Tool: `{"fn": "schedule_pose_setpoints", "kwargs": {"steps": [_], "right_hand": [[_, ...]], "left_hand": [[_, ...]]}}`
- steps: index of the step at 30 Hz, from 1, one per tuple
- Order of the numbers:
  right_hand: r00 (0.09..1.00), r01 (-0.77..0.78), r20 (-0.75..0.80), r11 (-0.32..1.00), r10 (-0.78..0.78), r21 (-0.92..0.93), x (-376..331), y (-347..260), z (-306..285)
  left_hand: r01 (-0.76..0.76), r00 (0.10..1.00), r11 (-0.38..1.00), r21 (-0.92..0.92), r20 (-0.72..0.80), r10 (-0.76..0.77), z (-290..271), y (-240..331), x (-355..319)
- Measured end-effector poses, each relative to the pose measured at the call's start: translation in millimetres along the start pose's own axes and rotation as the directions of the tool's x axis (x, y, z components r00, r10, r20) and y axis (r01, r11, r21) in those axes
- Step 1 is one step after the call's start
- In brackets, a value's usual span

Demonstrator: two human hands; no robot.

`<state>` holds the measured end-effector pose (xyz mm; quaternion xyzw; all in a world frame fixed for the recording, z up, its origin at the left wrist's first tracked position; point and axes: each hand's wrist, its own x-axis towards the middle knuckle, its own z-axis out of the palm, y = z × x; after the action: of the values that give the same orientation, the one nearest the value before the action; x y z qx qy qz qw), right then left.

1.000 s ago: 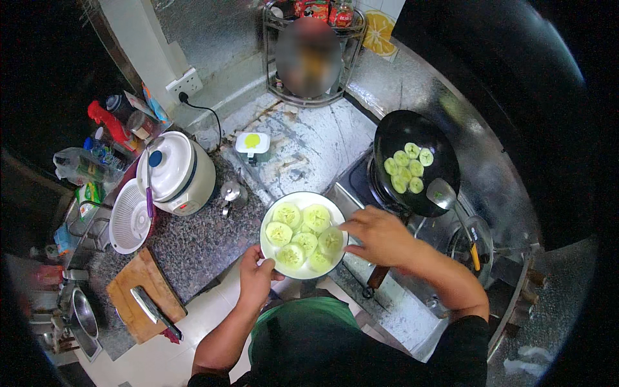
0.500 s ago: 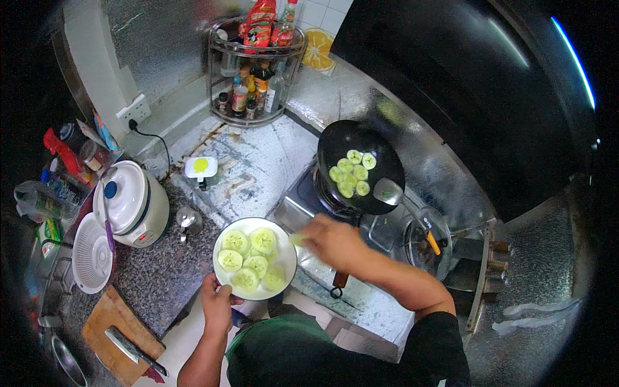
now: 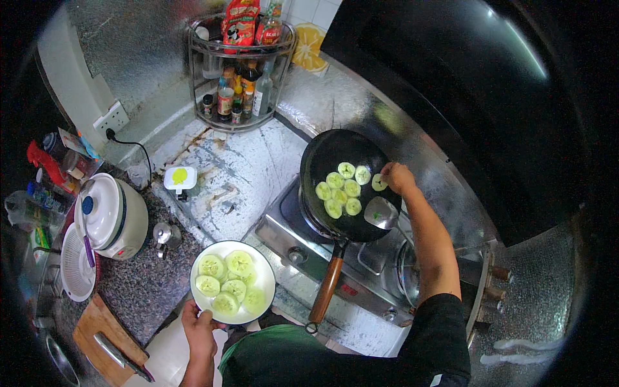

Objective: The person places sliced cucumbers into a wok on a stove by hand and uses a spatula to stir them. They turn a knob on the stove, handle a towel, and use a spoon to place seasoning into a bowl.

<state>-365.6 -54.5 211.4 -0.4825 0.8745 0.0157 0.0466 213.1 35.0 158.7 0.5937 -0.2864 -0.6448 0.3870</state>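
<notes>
My left hand point(image 3: 199, 324) grips the near left rim of a white plate point(image 3: 262, 298) with a dark edge. Several pale green cucumber slices point(image 3: 240, 263) lie on it, some overlapping. Over at the black wok point(image 3: 322, 151), my right hand point(image 3: 398, 178) pinches one cucumber slice point(image 3: 379, 183) at the right side of the pan. More slices point(image 3: 338, 195) are spread in a cluster on the wok's bottom. A metal spatula point(image 3: 381, 213) rests in the wok with its blade near the slices, and my right forearm covers part of its handle.
The wok sits on a gas stove point(image 3: 277, 232), its wooden handle point(image 3: 327, 284) pointing toward me. At left stand a white rice cooker point(image 3: 132, 219), a strainer basket point(image 3: 76, 274) and a cutting board point(image 3: 97, 322) with a knife point(image 3: 116, 351). A seasoning rack point(image 3: 242, 87) fills the far corner; a range hood point(image 3: 451, 109) hangs at right.
My right hand has moved from beside the plate out to the wok's right side, carrying a cucumber slice. The left hand still holds the plate. The whole view has shifted slightly.
</notes>
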Motion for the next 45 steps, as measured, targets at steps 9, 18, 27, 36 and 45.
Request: {"fn": "schedule_pose_setpoints", "kwargs": {"steps": [9, 18, 27, 36, 45], "right_hand": [[0.902, 0.248, -0.300, 0.941, -0.311, -0.230, -26.0, -25.4, -25.8], [0.691, 0.722, -0.257, 0.661, -0.676, 0.203, -169.7, -164.4, -61.2], [0.539, 0.833, -0.128, 0.504, -0.833, 0.227, -265.6, -316.6, 24.6], [0.609, 0.723, -0.140, 0.475, -0.780, 0.501, -260.2, -302.0, 13.1], [0.928, 0.344, -0.254, 0.887, -0.272, 0.308, -81.9, -98.4, -44.7]], "left_hand": [[-0.016, 1.000, 1.000, -0.011, -0.014, 0.016, 15.9, 9.5, -3.4], [-0.041, 0.996, 0.998, 0.052, 0.078, 0.037, 0.8, 3.2, 8.0], [-0.052, 0.985, 0.988, 0.144, 0.169, 0.027, -2.4, 7.2, -4.6], [-0.089, 0.977, 0.991, 0.096, 0.201, 0.069, -13.0, -13.5, -0.5], [-0.049, 0.995, 0.998, -0.026, 0.088, 0.051, -10.6, -15.0, -4.0]]}}
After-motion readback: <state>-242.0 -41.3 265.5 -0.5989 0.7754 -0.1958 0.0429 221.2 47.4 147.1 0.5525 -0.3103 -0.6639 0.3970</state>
